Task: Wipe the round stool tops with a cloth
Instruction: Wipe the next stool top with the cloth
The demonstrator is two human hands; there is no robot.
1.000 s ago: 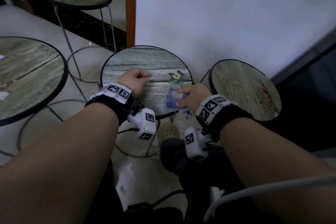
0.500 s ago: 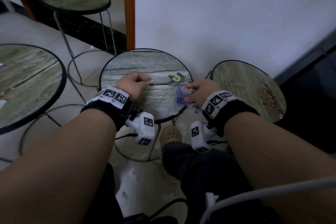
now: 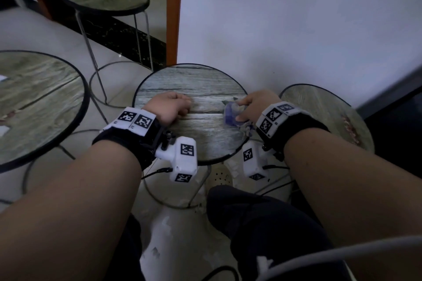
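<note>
A cloth [image 3: 231, 114] is gripped by the right hand [image 3: 255, 106] on the middle stool [image 3: 194, 89]; the fisted left hand [image 3: 170, 107] is rested beside it.

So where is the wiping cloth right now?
The bluish cloth is bunched in the right hand, pressed on the right part of the middle stool top, near its edge beside the right-hand stool.
</note>
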